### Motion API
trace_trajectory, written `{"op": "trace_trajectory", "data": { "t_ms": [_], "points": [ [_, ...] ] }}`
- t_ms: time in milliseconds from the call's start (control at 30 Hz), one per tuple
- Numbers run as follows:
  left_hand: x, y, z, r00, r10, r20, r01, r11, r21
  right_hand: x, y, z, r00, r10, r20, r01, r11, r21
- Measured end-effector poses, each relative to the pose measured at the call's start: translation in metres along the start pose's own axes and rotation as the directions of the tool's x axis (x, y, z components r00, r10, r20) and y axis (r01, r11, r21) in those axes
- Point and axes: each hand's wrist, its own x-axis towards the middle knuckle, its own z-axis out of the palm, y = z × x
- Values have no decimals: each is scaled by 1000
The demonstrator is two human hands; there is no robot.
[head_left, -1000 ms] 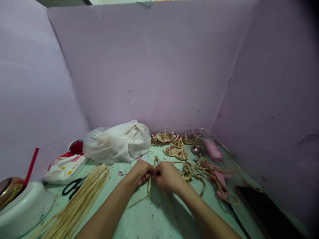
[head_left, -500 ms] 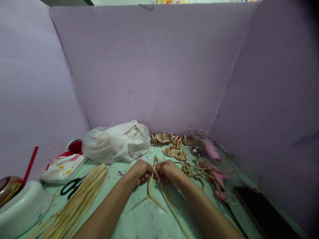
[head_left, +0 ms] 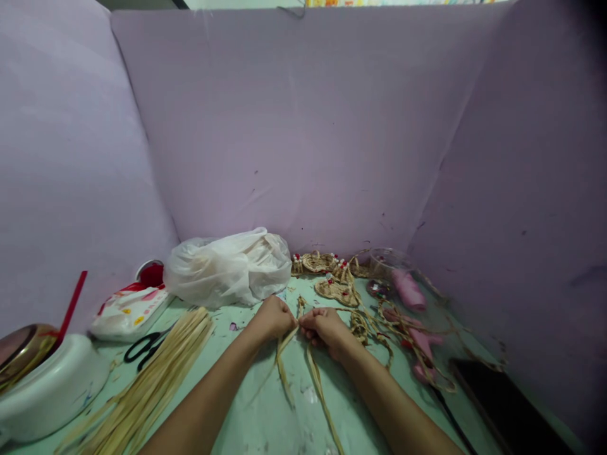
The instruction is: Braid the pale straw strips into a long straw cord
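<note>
On my feed, my left hand (head_left: 277, 318) and right hand (head_left: 325, 327) both pinch one straw braid (head_left: 301, 306) between them over the table (head_left: 265, 420), with one straw bundle (head_left: 165, 361), one pair of scissors (head_left: 152, 339) and one white bag (head_left: 230, 268) leftward.

left hand (head_left: 275, 319): fingertips curl out of my sight, so i cannot read their hold.
right hand (head_left: 325, 327): lower fingers tuck beneath the palm, hidden from me.
straw strands (head_left: 320, 387): the crossing between the hands is too small for me; one strand leaves my bottom edge.
straw bundle (head_left: 164, 373): near ends cut off below.
scissors (head_left: 152, 340): i lose the blades against the bundle.
white bag (head_left: 230, 272): folds hide its contents from me.
white container (head_left: 52, 385): cropped at my left edge.
dark slab (head_left: 512, 404): bottom edge crops it; too dark to name.
</note>
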Motion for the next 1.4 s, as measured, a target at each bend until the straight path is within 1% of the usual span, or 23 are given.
{"op": "trace_trajectory", "data": {
  "t_ms": [100,167,233,267,367,400,433,467,500,567,600,633,700,733,767,833,867,933,967,1100,1167,1300,1400],
  "points": [
    [-4,3,-5,997,56,-59,-49,993,104,-1,-1,-1,1000,-19,-10,19,1000,-24],
    [-10,7,-5,996,75,-48,-67,985,158,-1,-1,-1,999,-32,-8,31,999,-22],
    [-18,12,0,995,92,-43,-80,972,220,-1,-1,-2,1000,-25,-3,25,1000,-14],
    [-22,14,4,993,100,-59,-82,964,252,-1,0,-2,1000,-22,-1,22,1000,-9],
    [-33,19,18,979,136,-153,-79,939,334,1,2,-2,1000,-25,9,25,1000,-2],
    [-35,19,20,975,150,-163,-83,930,357,1,2,-3,1000,-25,16,25,1000,-6],
    [-36,20,21,975,160,-154,-93,923,373,2,3,-4,999,-22,27,23,1000,-8],
    [-36,20,19,980,160,-117,-106,922,372,2,3,-4,999,-15,42,15,1000,-6],
    [-34,21,16,988,140,-58,-111,932,346,3,3,-5,998,-5,61,4,1000,4],
    [-29,23,4,998,51,36,-58,971,232,4,3,-8,995,4,100,-8,999,41],
    [-26,24,-2,999,-8,36,3,989,148,5,2,-9,993,3,119,-11,998,62],
    [-23,25,-8,998,-67,-12,67,996,60,5,2,-10,990,6,140,-18,997,80],
    [-17,26,-13,980,-191,-50,182,973,-142,6,2,-12,985,7,172,-27,993,112],
    [-15,25,-12,972,-234,-9,224,944,-242,6,1,-13,982,10,188,-35,991,126],
    [-14,25,-10,963,-261,73,270,904,-332,6,1,-13,979,13,204,-43,989,141],
    [-10,22,-2,925,-273,266,371,803,-466,5,0,-13,973,7,232,-47,985,168],
    [-9,19,1,902,-265,341,414,753,-511,5,-1,-14,969,2,248,-47,983,177],
    [-6,15,5,858,-256,444,487,678,-550,4,-1,-14,957,0,288,-54,982,181],
    [-4,13,6,845,-255,470,508,658,-556,5,-1,-15,953,1,302,-56,983,174],
    [-1,7,1,823,-247,511,536,637,-554,8,2,-19,959,23,283,-61,990,125],
    [-2,7,0,829,-225,512,521,643,-561,10,3,-20,961,31,276,-69,989,131],
    [-4,8,2,883,-198,426,431,701,-568,9,1,-20,950,30,311,-87,982,170],
    [-3,7,6,898,-191,396,401,725,-560,7,-1,-19,950,24,311,-81,981,174]
  ]
}}
